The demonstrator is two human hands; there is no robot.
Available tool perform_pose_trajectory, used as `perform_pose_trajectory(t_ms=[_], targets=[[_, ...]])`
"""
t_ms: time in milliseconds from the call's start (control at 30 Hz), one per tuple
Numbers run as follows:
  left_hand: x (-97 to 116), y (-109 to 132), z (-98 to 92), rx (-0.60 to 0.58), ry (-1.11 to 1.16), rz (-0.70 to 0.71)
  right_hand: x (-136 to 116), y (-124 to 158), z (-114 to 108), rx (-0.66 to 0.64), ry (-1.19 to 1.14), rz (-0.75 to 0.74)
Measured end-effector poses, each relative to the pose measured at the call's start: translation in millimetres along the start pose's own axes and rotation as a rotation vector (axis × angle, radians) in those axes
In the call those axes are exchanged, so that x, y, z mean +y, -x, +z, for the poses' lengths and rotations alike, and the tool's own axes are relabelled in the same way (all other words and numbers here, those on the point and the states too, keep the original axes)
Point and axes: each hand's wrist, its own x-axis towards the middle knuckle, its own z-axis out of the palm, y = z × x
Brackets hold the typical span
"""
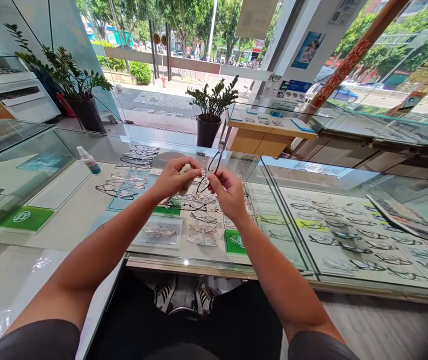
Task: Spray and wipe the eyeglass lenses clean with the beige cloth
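Note:
My left hand [178, 178] is closed around a crumpled pale cloth [185, 186], held just left of a pair of dark-framed glasses [214, 162]. The glasses stand tilted on edge, pinched in the fingers of my right hand [229, 192]. Both hands are above the glass display counter, close together; whether the cloth touches the lens cannot be made out. Left of my hands, several pairs of glasses [139, 156] lie in a stacked row on the glass, and a dark-rimmed pair [114, 191] is nearer to my left forearm.
A small spray bottle [88, 161] stands on the counter at the left. More eyeglass frames [349, 235] fill the case at the right, beside a leaning flat panel [409, 220]. Potted plants [208, 127] stand beyond the counter, before large windows. Green cards [26, 218] lie inside the case.

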Motion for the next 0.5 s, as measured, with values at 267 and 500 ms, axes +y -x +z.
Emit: perform_pose_trajectory(t_ms=[267,500], targets=[[-4.7,3.2,0.7,-0.056,-0.133,0.042,-0.3,1.8,3.6,0.019,0.198,-0.11],[-0.7,4.3,1.3,-0.067,-0.261,0.106,2.3,2.7,3.1,0.023,0.282,-0.149]])
